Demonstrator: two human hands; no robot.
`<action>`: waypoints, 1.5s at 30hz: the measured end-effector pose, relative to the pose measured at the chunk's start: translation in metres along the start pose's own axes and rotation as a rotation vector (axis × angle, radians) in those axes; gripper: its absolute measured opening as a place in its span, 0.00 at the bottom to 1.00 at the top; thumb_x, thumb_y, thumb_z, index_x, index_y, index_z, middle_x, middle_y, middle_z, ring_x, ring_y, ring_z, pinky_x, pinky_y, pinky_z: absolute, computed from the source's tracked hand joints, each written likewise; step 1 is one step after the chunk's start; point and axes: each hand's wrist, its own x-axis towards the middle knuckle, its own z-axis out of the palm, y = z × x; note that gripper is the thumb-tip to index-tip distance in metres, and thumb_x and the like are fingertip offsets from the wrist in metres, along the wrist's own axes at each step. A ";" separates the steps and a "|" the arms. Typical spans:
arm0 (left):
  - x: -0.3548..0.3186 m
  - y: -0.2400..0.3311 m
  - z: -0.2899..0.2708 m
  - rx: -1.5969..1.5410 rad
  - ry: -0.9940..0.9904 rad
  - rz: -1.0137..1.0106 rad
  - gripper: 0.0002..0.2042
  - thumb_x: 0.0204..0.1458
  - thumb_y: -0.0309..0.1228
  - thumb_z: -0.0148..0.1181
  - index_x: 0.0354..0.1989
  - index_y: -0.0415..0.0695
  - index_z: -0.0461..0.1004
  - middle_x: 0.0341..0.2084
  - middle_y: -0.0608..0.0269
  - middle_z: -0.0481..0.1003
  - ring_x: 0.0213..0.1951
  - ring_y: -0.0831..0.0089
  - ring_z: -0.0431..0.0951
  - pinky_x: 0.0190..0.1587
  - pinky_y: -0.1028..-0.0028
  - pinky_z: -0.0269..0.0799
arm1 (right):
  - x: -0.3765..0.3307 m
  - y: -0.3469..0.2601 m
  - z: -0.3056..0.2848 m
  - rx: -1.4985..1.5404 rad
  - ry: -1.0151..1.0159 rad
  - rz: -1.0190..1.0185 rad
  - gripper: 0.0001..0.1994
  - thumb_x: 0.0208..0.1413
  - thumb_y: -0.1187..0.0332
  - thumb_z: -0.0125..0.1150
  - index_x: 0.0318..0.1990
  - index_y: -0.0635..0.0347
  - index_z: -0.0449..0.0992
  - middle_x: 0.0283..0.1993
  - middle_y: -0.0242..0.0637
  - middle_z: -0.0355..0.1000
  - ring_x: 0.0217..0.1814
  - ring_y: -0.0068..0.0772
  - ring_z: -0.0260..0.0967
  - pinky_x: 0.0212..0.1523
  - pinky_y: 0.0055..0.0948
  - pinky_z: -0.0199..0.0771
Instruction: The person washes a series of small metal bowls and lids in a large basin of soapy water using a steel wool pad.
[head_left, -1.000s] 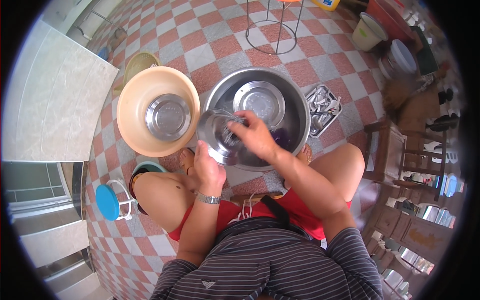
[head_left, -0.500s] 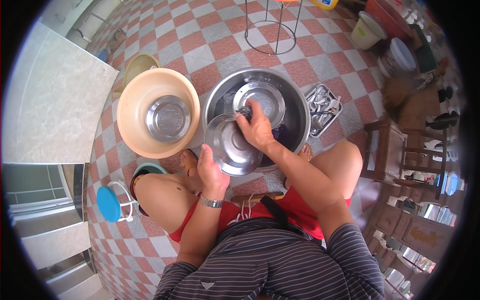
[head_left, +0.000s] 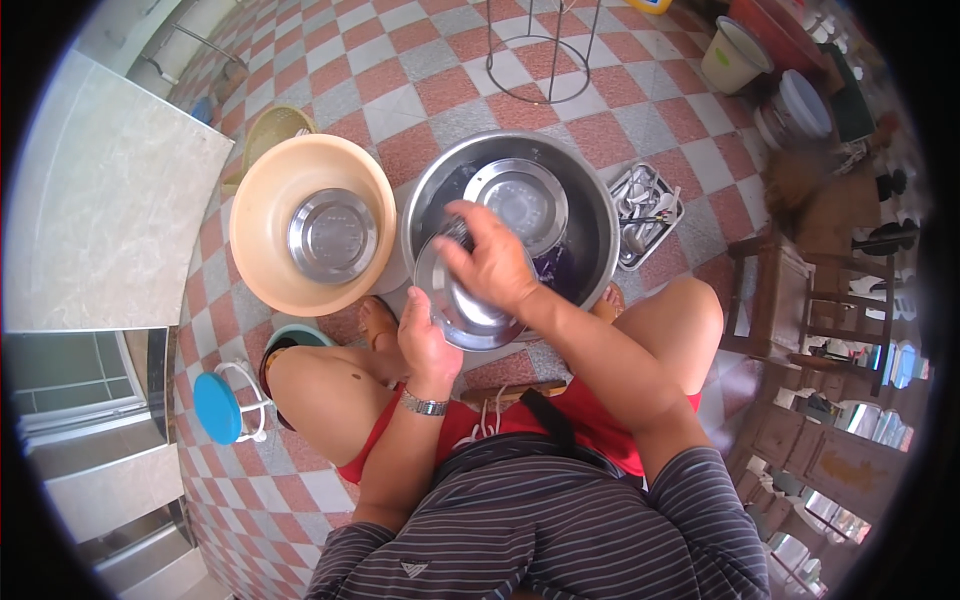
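Observation:
My left hand grips the near left edge of a shiny steel plate, which is held tilted over the near side of a large steel basin. My right hand is closed on a dark metal scourer, pressed at the plate's far left rim and covering much of its surface. Behind the hands, another steel plate lies in the basin. Something dark purple shows beside it, too little to name. To the left, a peach plastic basin holds a steel plate.
A steel tray of spoons and other cutlery lies right of the basin. Beyond stands a wire-legged stool. A yellowish basket sits behind the peach basin; a blue-topped stool stands at my left. Wooden furniture is at right.
My right hand has moved left and a little nearer with the scourer, along the plate's rim. The left hand keeps its hold in nearly the same place.

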 end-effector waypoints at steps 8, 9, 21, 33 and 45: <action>0.018 0.013 -0.017 -0.003 0.062 0.124 0.23 0.70 0.46 0.44 0.59 0.38 0.68 0.53 0.57 0.74 0.55 0.62 0.74 0.60 0.60 0.68 | -0.036 0.013 0.006 -0.020 0.148 0.287 0.26 0.57 0.60 0.64 0.59 0.64 0.68 0.54 0.58 0.70 0.55 0.61 0.70 0.56 0.44 0.71; 0.023 0.015 -0.029 -0.005 0.095 0.141 0.23 0.70 0.46 0.44 0.59 0.38 0.68 0.53 0.56 0.74 0.56 0.62 0.73 0.60 0.60 0.67 | -0.043 -0.001 0.008 -0.019 0.111 0.254 0.26 0.56 0.62 0.66 0.58 0.65 0.68 0.53 0.58 0.70 0.55 0.61 0.70 0.56 0.46 0.71; -0.006 0.015 0.013 0.062 0.032 -0.007 0.16 0.69 0.39 0.50 0.55 0.41 0.71 0.48 0.59 0.76 0.51 0.66 0.77 0.55 0.64 0.73 | 0.002 -0.014 -0.006 0.038 0.043 0.130 0.24 0.54 0.61 0.68 0.55 0.63 0.73 0.55 0.55 0.73 0.56 0.57 0.72 0.57 0.45 0.72; 0.009 0.022 0.002 -0.031 0.071 -0.023 0.22 0.71 0.43 0.44 0.60 0.38 0.68 0.56 0.56 0.73 0.57 0.62 0.73 0.62 0.60 0.68 | -0.048 -0.030 0.018 -0.052 -0.005 -0.090 0.25 0.51 0.63 0.69 0.55 0.63 0.72 0.58 0.52 0.71 0.60 0.57 0.69 0.60 0.45 0.71; 0.005 0.021 -0.004 0.310 0.048 -0.025 0.22 0.71 0.45 0.44 0.54 0.36 0.71 0.49 0.57 0.75 0.50 0.69 0.76 0.55 0.67 0.73 | 0.008 0.013 -0.015 0.151 -0.023 0.342 0.21 0.58 0.58 0.64 0.56 0.59 0.74 0.46 0.50 0.77 0.49 0.48 0.77 0.51 0.37 0.76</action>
